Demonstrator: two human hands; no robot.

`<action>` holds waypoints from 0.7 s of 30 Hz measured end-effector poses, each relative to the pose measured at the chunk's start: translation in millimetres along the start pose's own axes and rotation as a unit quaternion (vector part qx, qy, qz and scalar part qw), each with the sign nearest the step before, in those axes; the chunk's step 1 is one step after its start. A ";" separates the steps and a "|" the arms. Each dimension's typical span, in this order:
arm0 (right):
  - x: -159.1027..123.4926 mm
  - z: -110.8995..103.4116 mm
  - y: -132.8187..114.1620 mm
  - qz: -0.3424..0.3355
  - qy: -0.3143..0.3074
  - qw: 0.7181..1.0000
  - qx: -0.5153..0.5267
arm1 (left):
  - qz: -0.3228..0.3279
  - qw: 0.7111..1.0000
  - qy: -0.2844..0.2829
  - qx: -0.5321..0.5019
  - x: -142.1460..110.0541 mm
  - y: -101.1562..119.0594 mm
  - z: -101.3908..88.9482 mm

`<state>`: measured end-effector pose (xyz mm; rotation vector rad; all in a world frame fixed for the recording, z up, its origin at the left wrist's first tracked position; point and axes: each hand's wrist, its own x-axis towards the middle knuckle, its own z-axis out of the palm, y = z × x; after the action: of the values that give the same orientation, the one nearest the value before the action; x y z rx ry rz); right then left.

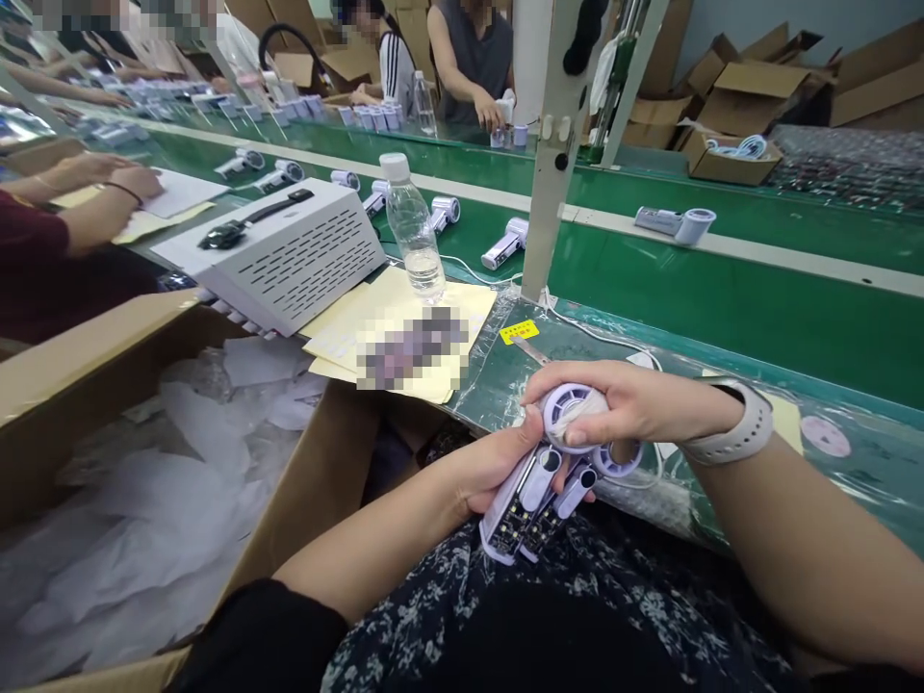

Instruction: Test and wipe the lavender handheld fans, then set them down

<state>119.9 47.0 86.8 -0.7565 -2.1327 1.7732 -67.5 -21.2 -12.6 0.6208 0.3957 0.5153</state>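
Note:
Two lilac handheld fans are held side by side above my lap. Their handles have no cover on one side, so dark circuit boards and silvery cylinders show. My left hand (505, 457) is closed round the handles from the left. Over the round head of the nearer fan (538, 491), my right hand (613, 399) is closed, with its thumb on the front ring and its fingers behind. Something whitish lies under that thumb; I cannot make out what. The second fan (613, 460) sits just to the right, its head partly hidden by my right hand.
An open carton (289, 525) of white wrappers stands on the left. Behind it are a grey metal box (310, 255), a plastic bottle (415, 231) and yellow paper (336, 332). More fans lie on the green conveyor (794, 231). A metal post (552, 173) rises ahead. Co-workers sit beyond.

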 end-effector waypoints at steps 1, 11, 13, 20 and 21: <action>1.0 3.5 0.8 0.000 0.012 1.000 -0.005 | 0.003 1.000 0.002 -0.005 0.7 -1.4 -0.6; 27.3 21.1 16.6 -0.049 0.193 0.955 -0.221 | 0.029 0.998 0.018 -0.061 -7.5 -3.7 -5.4; 35.1 10.2 27.4 -0.042 0.278 0.926 -0.253 | 0.055 0.997 0.025 -0.055 -8.7 0.1 -5.6; 28.9 6.2 59.7 -0.026 0.431 0.868 -0.246 | 0.225 0.970 0.084 0.044 -32.7 27.2 9.2; 23.7 16.7 59.0 -0.029 0.394 0.903 -0.167 | 0.241 0.961 0.103 0.093 -38.0 30.8 12.4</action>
<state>104.7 53.0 23.2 -1.2157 -1.8386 0.8222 -102.2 -26.7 23.7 0.8543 0.4959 1.0227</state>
